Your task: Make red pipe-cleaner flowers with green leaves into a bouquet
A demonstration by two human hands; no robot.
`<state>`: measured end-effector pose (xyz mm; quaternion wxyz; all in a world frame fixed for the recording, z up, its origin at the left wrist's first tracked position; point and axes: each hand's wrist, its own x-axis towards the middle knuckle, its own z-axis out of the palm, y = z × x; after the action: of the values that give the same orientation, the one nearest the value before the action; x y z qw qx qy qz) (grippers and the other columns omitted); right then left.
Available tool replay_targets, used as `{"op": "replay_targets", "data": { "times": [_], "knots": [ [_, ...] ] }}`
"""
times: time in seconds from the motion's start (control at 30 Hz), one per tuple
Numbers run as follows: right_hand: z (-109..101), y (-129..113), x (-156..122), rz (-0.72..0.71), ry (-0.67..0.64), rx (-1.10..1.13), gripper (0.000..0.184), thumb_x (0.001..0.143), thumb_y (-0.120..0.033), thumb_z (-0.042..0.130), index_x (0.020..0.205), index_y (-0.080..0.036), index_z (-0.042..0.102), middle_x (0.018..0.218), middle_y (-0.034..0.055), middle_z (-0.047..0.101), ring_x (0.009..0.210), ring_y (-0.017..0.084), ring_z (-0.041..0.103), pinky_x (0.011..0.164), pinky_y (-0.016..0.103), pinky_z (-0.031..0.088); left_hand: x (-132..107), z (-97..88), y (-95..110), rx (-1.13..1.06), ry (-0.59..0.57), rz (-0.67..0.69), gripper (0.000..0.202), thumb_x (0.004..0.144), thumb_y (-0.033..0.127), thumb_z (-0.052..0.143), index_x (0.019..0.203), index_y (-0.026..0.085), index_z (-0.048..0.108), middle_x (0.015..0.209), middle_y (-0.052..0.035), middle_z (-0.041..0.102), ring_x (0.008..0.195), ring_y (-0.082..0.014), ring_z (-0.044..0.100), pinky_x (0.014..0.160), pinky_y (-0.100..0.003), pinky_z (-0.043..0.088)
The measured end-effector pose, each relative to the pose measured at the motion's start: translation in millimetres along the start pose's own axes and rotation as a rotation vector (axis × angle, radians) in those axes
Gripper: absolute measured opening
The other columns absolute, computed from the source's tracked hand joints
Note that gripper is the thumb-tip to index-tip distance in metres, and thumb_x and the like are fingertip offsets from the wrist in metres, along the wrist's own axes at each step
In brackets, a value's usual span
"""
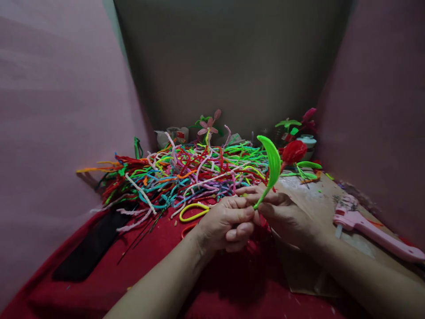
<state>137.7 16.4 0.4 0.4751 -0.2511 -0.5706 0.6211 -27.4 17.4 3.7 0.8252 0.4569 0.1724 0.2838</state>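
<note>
Thumb and fingertips together, the left hand pinches the green leaf at its foot; the right hand clamps on there too, and up it curves above both, red bloom just beside, fuzzy stems heaped beyond!

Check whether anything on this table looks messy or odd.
The pile of fuzzy stems beyond the left hand looks disorderly: mixed colors tangle, and pale ends stray onto the red cloth. Dark wisps clutter one end of the pink glue gun.
</note>
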Motion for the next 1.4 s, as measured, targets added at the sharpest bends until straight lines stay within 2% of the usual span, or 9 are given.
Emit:
{"op": "replay_targets", "data": {
  "times": [0.13, 0.27, 0.37, 0.57, 0.73, 1.0, 1.17, 1.3, 1.4],
  "knots": [
    [1, 6, 3, 0.031, 0.073, 0.078, 0.020, 0.075, -0.031, 0.065, 0.090, -0.020, 0.072, 0.087, 0.0062, 0.067, 0.087, 0.022, 0.058, 0.078, 0.037, 0.043, 4, 6.6, -1, 0.330, 0.212, 0.084, 0.025, 0.082, 0.037, 0.050, 0.081, 0.012, 0.056, 0.046, 0.0053, 0.047, 0.028, -0.0037, 0.034, 0.029, -0.015, 0.029],
    [2, 10, 7, 0.066, 0.143, 0.130, 0.014, 0.074, -0.026, 0.066, 0.084, -0.018, 0.069, 0.070, 0.0010, 0.060, 0.065, 0.014, 0.054, 0.062, 0.028, 0.041, 7, 9.2, -12, 1.219, 0.613, 0.334, 0.022, 0.085, 0.028, 0.042, 0.087, 0.014, 0.059, 0.064, -0.0035, 0.060, 0.054, -0.0126, 0.056, 0.051, -0.023, 0.042],
    [3, 10, 7, 0.062, 0.242, 0.082, 0.011, 0.070, -0.025, 0.070, 0.073, -0.016, 0.066, 0.067, -0.0012, 0.055, 0.063, 0.011, 0.049, 0.059, 0.024, 0.037, 8, 4.8, -23, 1.647, 0.694, 0.427, 0.021, 0.085, 0.022, 0.040, 0.092, 0.015, 0.059, 0.074, -0.0079, 0.064, 0.067, -0.0179, 0.060, 0.063, -0.028, 0.044],
    [0, 11, 6, 0.091, 0.214, -0.012, 0.015, 0.072, -0.029, 0.068, 0.071, -0.015, 0.063, 0.067, -0.0006, 0.054, 0.062, 0.011, 0.048, 0.059, 0.025, 0.039, 10, 3.3, -21, 1.245, 0.650, 0.421, 0.019, 0.085, 0.025, 0.043, 0.085, 0.020, 0.061, 0.071, -0.0020, 0.063, 0.063, -0.0119, 0.059, 0.061, -0.021, 0.044],
    [-1, 10, 5, 0.122, 0.102, 0.003, 0.022, 0.079, -0.031, 0.059, 0.090, -0.015, 0.069, 0.060, 0.0015, 0.059, 0.056, 0.014, 0.054, 0.060, 0.029, 0.043, 11, 11.6, -9, 0.551, 0.476, 0.157, 0.020, 0.082, 0.032, 0.047, 0.075, 0.015, 0.056, 0.051, 0.0026, 0.054, 0.033, -0.0063, 0.044, 0.031, -0.016, 0.031],
    [-3, 6, 1, 0.045, 0.114, -0.030, 0.025, 0.076, -0.031, 0.064, 0.098, -0.021, 0.070, 0.095, 0.0075, 0.068, 0.089, 0.023, 0.061, 0.084, 0.040, 0.044, 7, -3.3, -5, 0.122, 0.146, 0.069, 0.022, 0.076, 0.034, 0.058, 0.077, 0.011, 0.058, 0.051, 0.0016, 0.057, 0.027, -0.0040, 0.040, 0.024, -0.014, 0.028],
    [-2, 8, 2, 0.011, 0.136, -0.007, 0.022, 0.076, -0.030, 0.063, 0.096, -0.023, 0.071, 0.101, 0.0064, 0.067, 0.090, 0.022, 0.061, 0.082, 0.038, 0.045, 6, 6.7, -2, 0.406, 0.302, 0.103, 0.023, 0.082, 0.034, 0.050, 0.078, 0.013, 0.058, 0.052, 0.0023, 0.056, 0.031, -0.0046, 0.042, 0.029, -0.015, 0.031],
    [-4, 10, 4, -0.021, 0.161, -0.075, 0.026, 0.077, -0.031, 0.062, 0.101, -0.023, 0.069, 0.098, 0.0050, 0.068, 0.087, 0.020, 0.061, 0.079, 0.034, 0.044, 8, 12.6, -11, 1.016, 0.599, 0.370, 0.019, 0.085, 0.029, 0.047, 0.094, 0.018, 0.059, 0.075, -0.0025, 0.066, 0.058, -0.0108, 0.059, 0.055, -0.021, 0.047],
    [-4, 13, 5, 0.003, 0.171, -0.089, 0.026, 0.077, -0.032, 0.062, 0.100, -0.022, 0.069, 0.097, 0.0048, 0.068, 0.086, 0.019, 0.060, 0.079, 0.032, 0.043, 8, 7.9, -20, 1.492, 0.690, 0.496, 0.021, 0.086, 0.025, 0.044, 0.100, 0.017, 0.057, 0.086, -0.0069, 0.066, 0.075, -0.0165, 0.062, 0.069, -0.027, 0.047]
  ]
}}
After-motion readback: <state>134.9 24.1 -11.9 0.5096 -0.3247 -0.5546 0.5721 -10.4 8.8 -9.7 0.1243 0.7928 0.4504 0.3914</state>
